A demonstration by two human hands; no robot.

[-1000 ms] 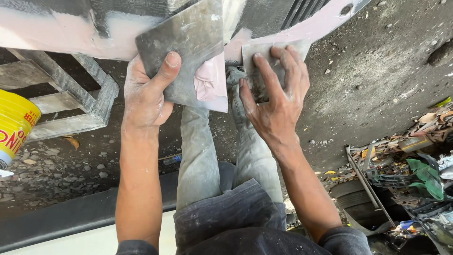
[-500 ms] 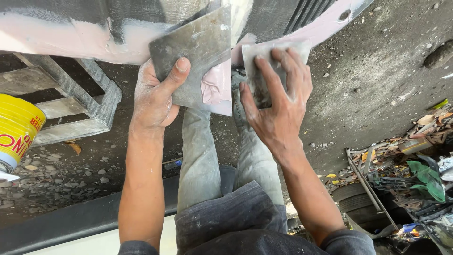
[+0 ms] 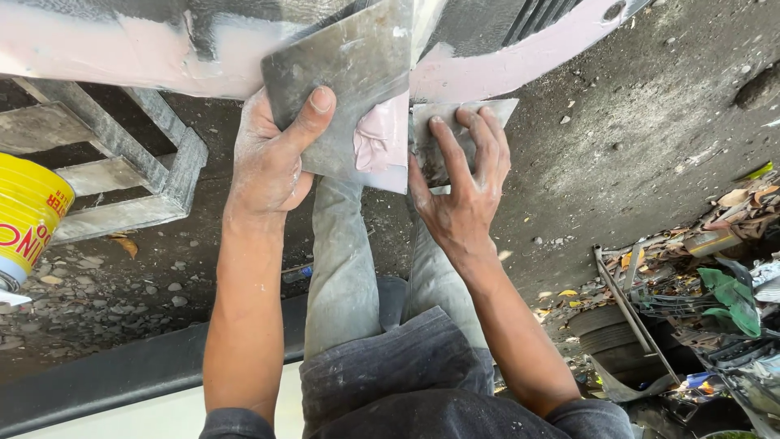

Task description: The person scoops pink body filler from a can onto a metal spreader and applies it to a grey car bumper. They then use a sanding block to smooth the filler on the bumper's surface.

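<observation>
Left hand grips the mixing plate; right hand pinches the small spreader. Scoop pink filler just left of your right fingertips; keep blade flat.

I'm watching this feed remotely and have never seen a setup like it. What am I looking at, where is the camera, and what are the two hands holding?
The single view comes from a camera worn on the person's head, looking down past their own arms and grey trousers to the ground. There is no machine here, just two bare hands. The left hand grips a large flat metal plate that carries a dab of pink putty. The right hand presses its fingers on a smaller metal scraper beside that putty. Just above both is a panel already smeared pink. On the dirt ground lie a yellow bucket at far left, a grey metal frame, and a heap of scrap at right.
</observation>
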